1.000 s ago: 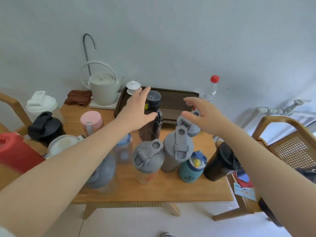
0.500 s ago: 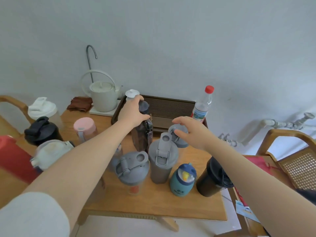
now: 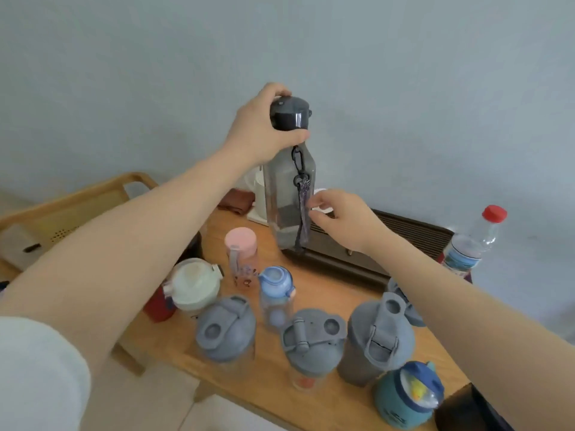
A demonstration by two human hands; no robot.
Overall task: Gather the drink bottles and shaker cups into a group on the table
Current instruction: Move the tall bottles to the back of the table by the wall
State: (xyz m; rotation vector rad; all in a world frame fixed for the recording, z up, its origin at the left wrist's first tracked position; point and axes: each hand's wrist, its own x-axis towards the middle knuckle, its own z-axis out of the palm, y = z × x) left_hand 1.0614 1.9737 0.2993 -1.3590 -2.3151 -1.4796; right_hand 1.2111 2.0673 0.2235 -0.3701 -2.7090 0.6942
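Grey-lidded shaker cups (image 3: 311, 343) cluster at near table (image 3: 326, 287) edge. Right hand (image 3: 345, 219), fingers loosely spread, touching dangling strap (image 3: 302, 213). Left hand (image 3: 264, 126) clamped round cap of smoky grey bottle (image 3: 291, 194), held aloft over table's far side.

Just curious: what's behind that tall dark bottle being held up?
Behind the dark bottle, held by the left hand, a white kettle shows only in part, beside a brown cloth. The bottle covers the rest of the kettle.

Left hand (image 3: 264, 129) holds bottle (image 3: 291, 194) above table (image 3: 311, 287), behind the shaker cups (image 3: 314, 343).
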